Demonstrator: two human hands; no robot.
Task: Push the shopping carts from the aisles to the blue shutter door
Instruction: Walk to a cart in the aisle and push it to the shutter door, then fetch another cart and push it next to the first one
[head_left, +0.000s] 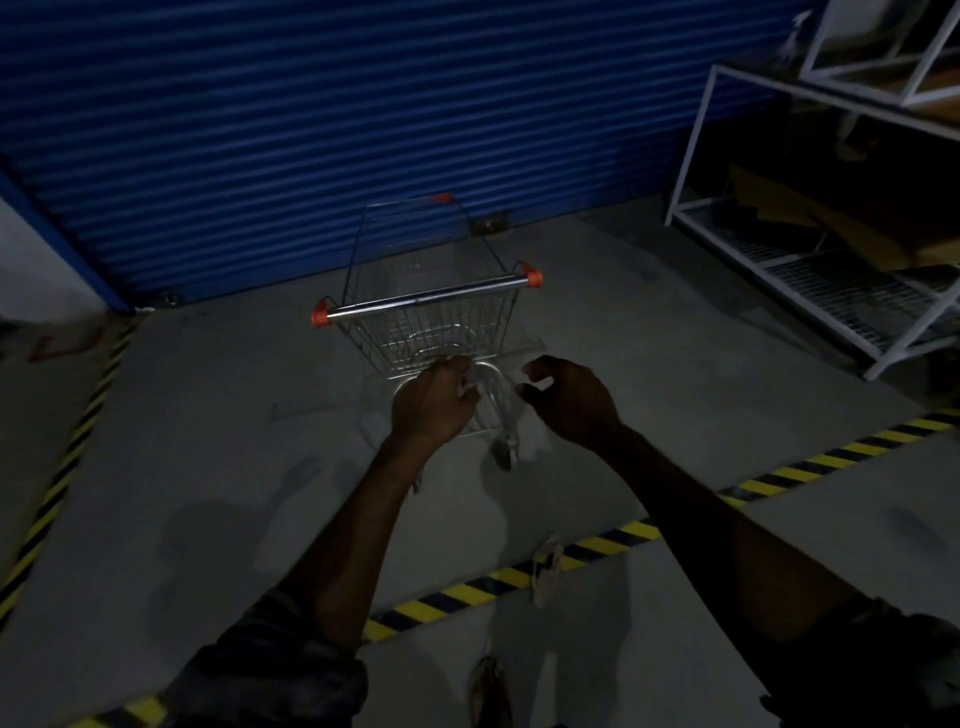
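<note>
My sleeves (270, 670) fill the bottom corners. My right hand (569, 400) hangs loosely curled, empty; my left hand (434, 402) curls tighter, and I cannot tell if it holds anything. The cart (441, 325) stands mid-frame, near the blue shutter door (311, 130). Light, free-rolling wire, I judge: grip its handle bar (426, 297) with 2 hands.

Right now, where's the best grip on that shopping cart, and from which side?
Probably the chrome handle bar of the shopping cart, between its orange end caps, taken from the near side. It runs crosswise, facing the person, with the basket beyond it toward the blue shutter door. Left hand and right hand are both short of it.
</note>
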